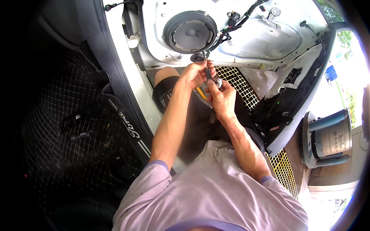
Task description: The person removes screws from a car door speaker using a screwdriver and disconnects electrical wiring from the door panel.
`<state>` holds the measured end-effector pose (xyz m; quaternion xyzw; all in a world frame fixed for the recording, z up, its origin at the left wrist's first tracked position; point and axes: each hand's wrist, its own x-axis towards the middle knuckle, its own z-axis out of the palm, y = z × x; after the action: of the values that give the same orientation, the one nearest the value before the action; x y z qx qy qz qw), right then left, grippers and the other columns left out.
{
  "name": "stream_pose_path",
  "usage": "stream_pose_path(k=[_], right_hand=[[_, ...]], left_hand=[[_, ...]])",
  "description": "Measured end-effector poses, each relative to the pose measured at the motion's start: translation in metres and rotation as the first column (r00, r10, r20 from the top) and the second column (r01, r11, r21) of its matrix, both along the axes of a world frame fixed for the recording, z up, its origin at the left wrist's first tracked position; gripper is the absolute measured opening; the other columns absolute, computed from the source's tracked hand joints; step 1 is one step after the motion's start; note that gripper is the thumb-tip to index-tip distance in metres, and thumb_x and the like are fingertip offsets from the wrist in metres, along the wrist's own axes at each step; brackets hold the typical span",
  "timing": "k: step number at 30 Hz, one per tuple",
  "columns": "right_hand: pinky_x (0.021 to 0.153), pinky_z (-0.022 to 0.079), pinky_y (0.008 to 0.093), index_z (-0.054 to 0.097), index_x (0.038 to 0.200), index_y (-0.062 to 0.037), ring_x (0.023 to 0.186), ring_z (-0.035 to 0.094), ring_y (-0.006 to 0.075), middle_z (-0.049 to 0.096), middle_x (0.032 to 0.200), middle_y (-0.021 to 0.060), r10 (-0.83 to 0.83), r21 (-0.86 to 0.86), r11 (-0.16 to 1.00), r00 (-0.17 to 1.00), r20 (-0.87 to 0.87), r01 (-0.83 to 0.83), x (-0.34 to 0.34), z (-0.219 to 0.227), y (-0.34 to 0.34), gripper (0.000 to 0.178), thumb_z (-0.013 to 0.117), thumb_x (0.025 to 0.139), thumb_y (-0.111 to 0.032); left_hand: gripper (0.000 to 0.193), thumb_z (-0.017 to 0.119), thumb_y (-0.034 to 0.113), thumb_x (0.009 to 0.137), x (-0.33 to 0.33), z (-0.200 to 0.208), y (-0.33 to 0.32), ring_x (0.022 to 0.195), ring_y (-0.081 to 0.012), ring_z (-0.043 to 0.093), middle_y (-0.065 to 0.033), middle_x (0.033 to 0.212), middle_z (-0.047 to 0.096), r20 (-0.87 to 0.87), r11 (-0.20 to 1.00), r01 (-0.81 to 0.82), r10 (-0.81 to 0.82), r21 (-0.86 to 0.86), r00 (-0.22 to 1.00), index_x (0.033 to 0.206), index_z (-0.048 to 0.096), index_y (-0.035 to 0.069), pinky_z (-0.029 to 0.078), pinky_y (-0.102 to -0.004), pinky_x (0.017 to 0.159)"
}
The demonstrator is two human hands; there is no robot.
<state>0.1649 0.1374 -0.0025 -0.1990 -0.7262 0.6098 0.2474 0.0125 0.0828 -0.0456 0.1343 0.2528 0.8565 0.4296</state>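
Note:
In front of the bared car door panel point(250, 42), my two hands meet just below a round speaker point(191, 32). My left hand point(195, 74) is closed, its fingertips pinching a narrow black strip point(208, 74) close to the lower end of a dark wiring harness point(220, 38). Whether the strip joins the wire is hidden by my fingers. My right hand point(222, 98) is also closed, with its thumb against the strip's lower end. A shiny silver-ended piece point(219, 82) sticks out of this hand. Beside it shows a yellow bar point(200, 92), partly covered.
The removed dark door trim point(275, 106) stands to the right, next to white sheeting point(289, 73). Floor grating point(241, 86) lies beneath the door. At left are the car's sill point(131, 88) and quilted floor mat point(77, 154). A drum-shaped container point(331, 138) stands far right.

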Motion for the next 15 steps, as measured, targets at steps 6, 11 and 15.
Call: stream_pose_path(k=[6, 11, 15], right_hand=[[0.041, 0.037, 0.0209, 0.061, 0.099, 0.0031, 0.047, 0.05, 0.0068, 0.06, 0.067, 0.0034, -0.085, -0.021, 0.996, 0.996, -0.028, 0.084, 0.003, 0.006, 0.002, 0.028, 0.068, 0.088, -0.022], [0.043, 0.038, 0.0215, 0.061, 0.096, 0.0032, 0.047, 0.05, 0.0059, 0.059, 0.065, 0.001, -0.063, 0.233, 0.971, 0.997, 0.038, 0.053, 0.003, -0.005, 0.008, 0.029, 0.069, 0.088, -0.023], [0.043, 0.039, 0.0223, 0.063, 0.093, 0.002, 0.046, 0.05, 0.0065, 0.061, 0.067, 0.0021, -0.07, 0.189, 0.98, 0.997, 0.04, 0.061, 0.006, 0.008, 0.004, 0.028, 0.067, 0.089, -0.025]], left_hand=[[0.018, 0.075, 0.024, 0.083, 0.001, 0.007, 0.01, 0.08, -0.0144, 0.064, -0.0019, 0.087, 0.066, -0.04, 0.957, -0.109, 0.102, -0.267, 0.994, 0.092, 0.068, 0.011, 0.052, -0.0314, 0.076], [0.027, 0.071, 0.024, 0.086, 0.01, 0.009, 0.007, 0.084, -0.0174, 0.064, -0.0052, 0.091, 0.066, -0.023, 0.976, -0.112, 0.109, -0.187, 0.994, 0.104, 0.064, 0.006, 0.054, -0.0366, 0.08], [0.03, 0.066, 0.019, 0.089, 0.01, 0.014, -0.002, 0.092, -0.0251, 0.064, -0.0082, 0.09, 0.064, -0.029, 0.999, 0.04, -0.039, 0.031, 0.999, 0.11, 0.06, -0.002, 0.053, -0.0428, 0.09]])
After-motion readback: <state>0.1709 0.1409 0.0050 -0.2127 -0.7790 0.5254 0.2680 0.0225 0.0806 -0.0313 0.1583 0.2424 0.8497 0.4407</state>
